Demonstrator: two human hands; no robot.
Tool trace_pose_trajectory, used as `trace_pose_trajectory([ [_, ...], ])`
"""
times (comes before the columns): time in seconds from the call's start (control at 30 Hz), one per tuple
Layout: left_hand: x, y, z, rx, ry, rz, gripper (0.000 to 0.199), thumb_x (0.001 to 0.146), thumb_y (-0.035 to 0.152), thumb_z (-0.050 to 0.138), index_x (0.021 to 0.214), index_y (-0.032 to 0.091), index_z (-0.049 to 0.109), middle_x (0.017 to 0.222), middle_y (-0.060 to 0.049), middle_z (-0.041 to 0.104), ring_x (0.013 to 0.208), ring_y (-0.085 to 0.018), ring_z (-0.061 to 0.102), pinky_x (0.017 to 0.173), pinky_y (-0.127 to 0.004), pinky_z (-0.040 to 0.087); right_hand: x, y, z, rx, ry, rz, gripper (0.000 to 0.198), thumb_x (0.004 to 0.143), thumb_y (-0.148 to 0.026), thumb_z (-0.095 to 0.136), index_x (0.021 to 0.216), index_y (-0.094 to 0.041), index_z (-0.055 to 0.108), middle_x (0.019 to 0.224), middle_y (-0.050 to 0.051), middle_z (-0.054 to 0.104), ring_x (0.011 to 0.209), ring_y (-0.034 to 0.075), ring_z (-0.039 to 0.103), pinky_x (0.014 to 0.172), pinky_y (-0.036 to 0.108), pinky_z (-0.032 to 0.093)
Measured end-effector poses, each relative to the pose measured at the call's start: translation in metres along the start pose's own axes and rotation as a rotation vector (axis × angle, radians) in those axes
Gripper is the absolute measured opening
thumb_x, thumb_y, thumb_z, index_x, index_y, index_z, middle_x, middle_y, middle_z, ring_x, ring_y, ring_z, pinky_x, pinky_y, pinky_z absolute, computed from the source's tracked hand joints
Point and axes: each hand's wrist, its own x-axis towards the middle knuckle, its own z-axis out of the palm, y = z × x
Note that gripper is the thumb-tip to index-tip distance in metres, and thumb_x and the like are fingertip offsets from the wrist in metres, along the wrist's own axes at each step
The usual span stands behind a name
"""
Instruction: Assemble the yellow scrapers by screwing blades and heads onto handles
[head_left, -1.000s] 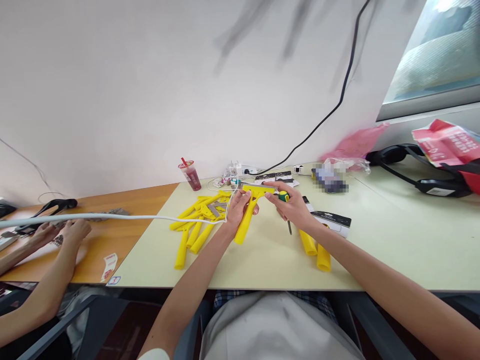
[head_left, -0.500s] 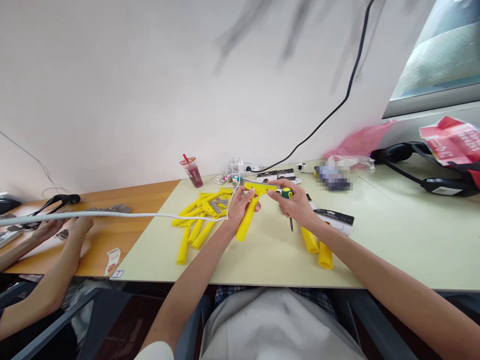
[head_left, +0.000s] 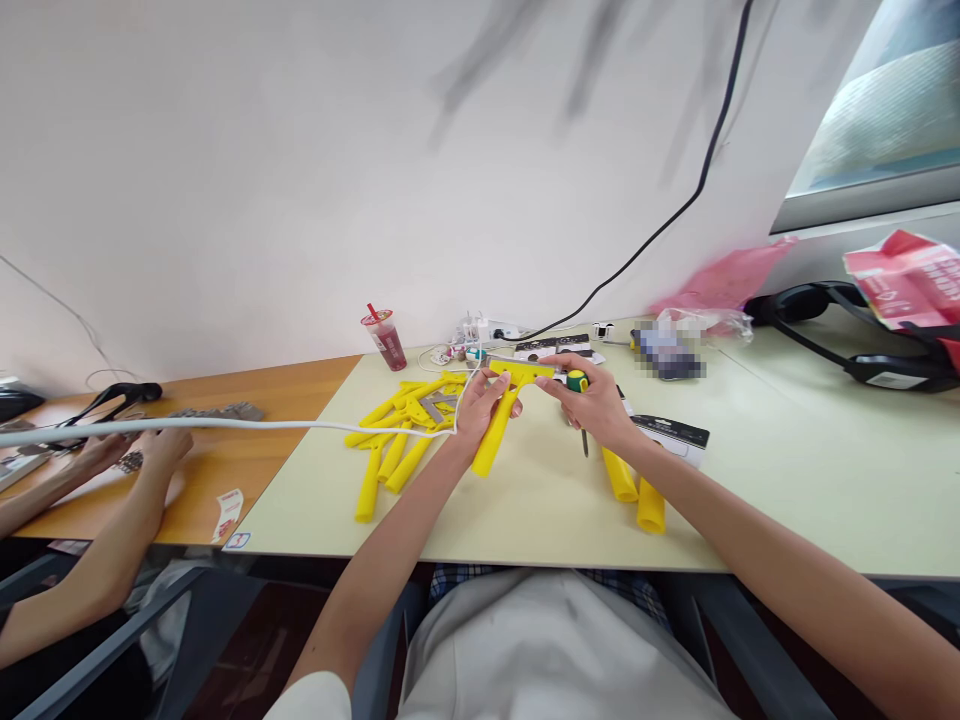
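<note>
The wearer's L hand [head_left: 475, 408] holds a yellow T-shaped scraper [head_left: 491, 440] up over the cream tabletop [head_left: 480, 535], approx. centre, hndl slanting down twd the body; thumb pressed on the face by the neck, other fingers curled behind w/ tips just showing past the hndl. R hand [head_left: 596, 408] pinches the R end of the scraper's head btwn thumb (below) and index (along top edge); same hand also has a screwdriver [head_left: 577, 380] w/ green & yellow grip tucked in it, shaft pointing down. Exact hold of its other R fingers: can't tell, partly hidden. A thin grey metal strip shows along the head's top edge.

L of the hands, a pile of yellow scraper parts [head_left: 405, 465] lies on the table, grey metal pieces [head_left: 435, 410] among them. Under the R forearm, 2 yellow handles [head_left: 651, 510] side by side, nr a black-&-white pkg [head_left: 679, 440]. At back: drink cup [head_left: 388, 345] w/ red straw, power strip [head_left: 506, 334], pink plastic bag [head_left: 727, 280]; far R, a black headset [head_left: 885, 378]. White cable [head_left: 225, 424] crosses the view to the L hand; touching or not, can't tell. Far L, a co-worker's hands [head_left: 165, 445] are over a wooden table [head_left: 202, 470]
</note>
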Motion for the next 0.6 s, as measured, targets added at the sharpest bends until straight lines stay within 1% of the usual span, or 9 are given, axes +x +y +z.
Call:
trace_pose_trajectory([
  [0.07,0.002,0.006,-0.003,-0.021,0.012,0.026,0.06,0.077,0.057,0.099,0.1,0.023,0.055,0.087,0.002,0.069,0.055,-0.01,0.062,0.059,-0.026,0.045,0.005,-0.004,-0.002,-0.052,0.011,-0.05,0.062,0.084,-0.066,0.088,0.135,-0.033,0.076,0.13,0.008,0.074,0.045,0.009,0.046,0.036,0.032,0.039],
  [0.13,0.006,0.015,-0.01,-0.058,0.045,0.069,0.057,0.078,0.053,0.1,0.098,0.022,0.056,0.087,0.002,0.07,0.056,-0.009,0.062,0.058,-0.025,0.045,0.014,-0.01,-0.005,-0.09,0.017,-0.084,0.059,0.087,-0.065,0.085,0.135,-0.032,0.074,0.126,0.008,0.075,0.048,0.01,0.047,0.036,0.031,0.038],
  [0.17,0.008,0.02,-0.015,-0.076,0.071,0.093,0.056,0.078,0.051,0.1,0.098,0.022,0.057,0.086,0.002,0.07,0.057,-0.009,0.063,0.058,-0.025,0.045,0.022,-0.013,-0.007,-0.092,0.013,-0.084,0.053,0.09,-0.065,0.083,0.129,-0.03,0.074,0.122,0.008,0.075,0.048,0.01,0.046,0.036,0.03,0.038],
  [0.27,0.016,0.034,-0.032,-0.108,0.167,0.128,0.049,0.081,0.045,0.099,0.093,0.021,0.058,0.078,0.002,0.067,0.06,-0.01,0.063,0.058,-0.023,0.048,0.051,-0.022,-0.006,-0.06,0.047,-0.099,0.037,0.094,-0.06,0.078,0.105,-0.026,0.069,0.093,0.004,0.071,0.051,0.012,0.047,0.043,0.03,0.04],
  [0.33,0.021,0.039,-0.045,-0.125,0.241,0.117,0.043,0.086,0.042,0.096,0.091,0.021,0.058,0.074,0.002,0.064,0.062,-0.011,0.064,0.058,-0.023,0.049,0.073,-0.024,0.001,0.005,-0.044,-0.052,0.034,0.092,-0.053,0.079,0.101,-0.028,0.057,0.072,-0.004,0.06,0.054,0.015,0.052,0.051,0.031,0.045],
  [0.37,0.023,0.04,-0.051,-0.137,0.279,0.111,0.041,0.088,0.041,0.094,0.091,0.021,0.058,0.074,0.002,0.064,0.063,-0.011,0.065,0.059,-0.023,0.049,0.084,-0.024,0.006,0.026,-0.113,-0.036,0.036,0.092,-0.051,0.079,0.1,-0.029,0.052,0.071,-0.005,0.06,0.061,0.018,0.06,0.057,0.032,0.049],
  [0.43,0.026,0.038,-0.063,-0.158,0.348,0.094,0.037,0.093,0.041,0.09,0.093,0.02,0.059,0.076,0.001,0.066,0.064,-0.011,0.065,0.059,-0.022,0.05,0.102,-0.023,0.02,0.025,-0.228,-0.05,0.039,0.094,-0.054,0.075,0.102,-0.029,0.046,0.082,-0.003,0.067,0.077,0.021,0.071,0.071,0.035,0.055],
  [0.5,0.028,0.034,-0.075,-0.175,0.405,0.068,0.035,0.095,0.041,0.087,0.097,0.019,0.061,0.078,0.0,0.068,0.062,-0.009,0.064,0.059,-0.021,0.051,0.114,-0.02,0.036,-0.079,-0.31,-0.116,0.043,0.1,-0.062,0.067,0.105,-0.03,0.04,0.094,0.003,0.075,0.088,0.024,0.073,0.082,0.039,0.056],
  [0.6,0.029,0.028,-0.088,-0.197,0.474,0.045,0.033,0.098,0.041,0.085,0.102,0.019,0.061,0.08,0.0,0.07,0.059,-0.008,0.061,0.058,-0.02,0.051,0.122,-0.013,0.054,-0.343,-0.359,-0.248,0.045,0.106,-0.07,0.055,0.107,-0.03,0.036,0.103,0.009,0.079,0.091,0.026,0.07,0.087,0.042,0.055],
])
